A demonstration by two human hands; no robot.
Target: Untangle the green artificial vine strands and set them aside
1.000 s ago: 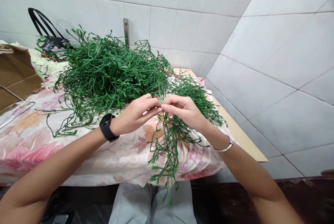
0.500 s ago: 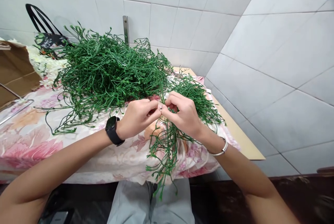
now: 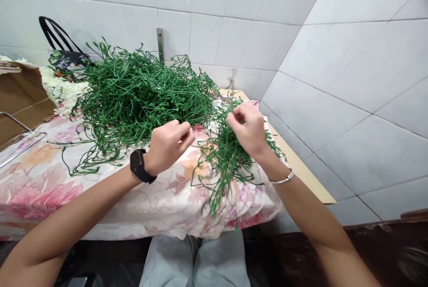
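Observation:
My right hand is pinched around a bunch of green artificial flower stems, which hangs toward the table's front and is blurred by motion. Their upper ends poke up above my fingers. Under and behind that hand lies a smaller bundle of similar stems. Left of it, my left hand has curled fingers with thumb and forefinger close together; whatever they may hold is hidden. Just beyond my left hand rises a big tangled heap of green artificial stems.
A flowered cloth covers the table. White artificial flowers, an open cardboard box, a bent metal rod and a black-handled bag sit on the left. Tiled walls close off the back and right; a bare board edge shows.
My hands have come apart. The right one moved right and away from me with the stem bunch, while the left drew back a little to the left.

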